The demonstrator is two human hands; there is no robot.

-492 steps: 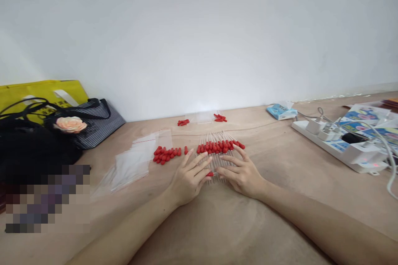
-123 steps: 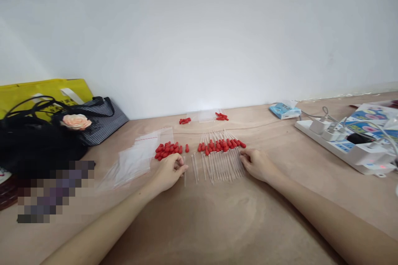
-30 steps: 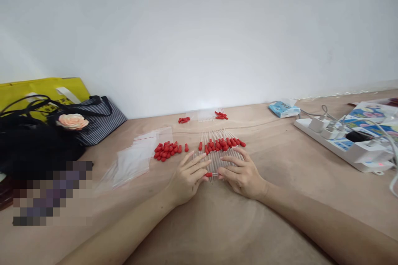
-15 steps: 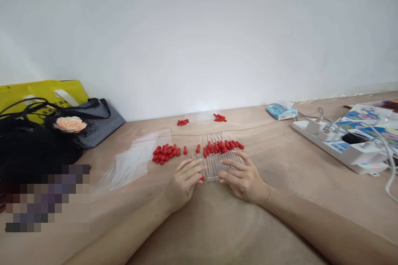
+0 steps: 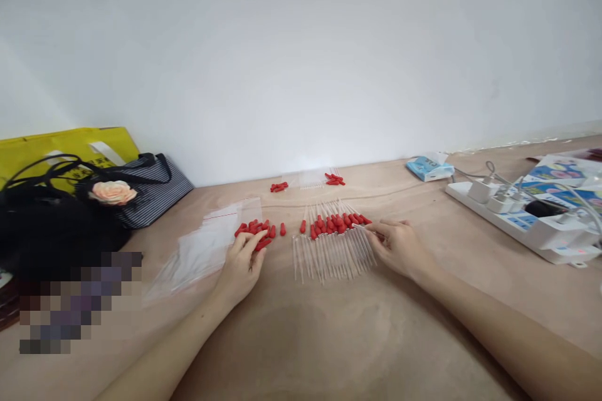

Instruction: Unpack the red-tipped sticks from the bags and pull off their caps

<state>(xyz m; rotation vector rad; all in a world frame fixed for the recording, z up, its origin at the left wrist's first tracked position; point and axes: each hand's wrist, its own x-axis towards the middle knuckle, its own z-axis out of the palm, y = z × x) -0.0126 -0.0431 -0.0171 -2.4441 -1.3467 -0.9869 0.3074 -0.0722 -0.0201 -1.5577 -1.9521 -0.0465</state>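
My left hand (image 5: pixel 242 266) is at the near side of a pile of red rubber bulbs (image 5: pixel 254 225), thumb and fingers closed on one red rubber bulb (image 5: pixel 263 243). A thin glass dropper tube (image 5: pixel 359 227) is pinched in my right hand (image 5: pixel 399 249), its clear end pointing left. Below that tube, a row of clear glass dropper tubes (image 5: pixel 324 257) lies side by side on the table. Just behind the row lies a group of droppers fitted with red bulbs (image 5: pixel 336 222), their glass stems pointing away from me.
Clear zip bags (image 5: pixel 207 244) lie left of the bulb pile. More red bulbs (image 5: pixel 335 180) lie near the wall. On the right are a white power strip (image 5: pixel 493 216) with plugs and cables, and a blue tissue pack (image 5: pixel 429 169). Bags (image 5: pixel 155 194) stand at the left.
My left hand has moved left from the tube row to the bulb pile and closed on a bulb. My right hand has shifted right and up, now holding a glass tube.
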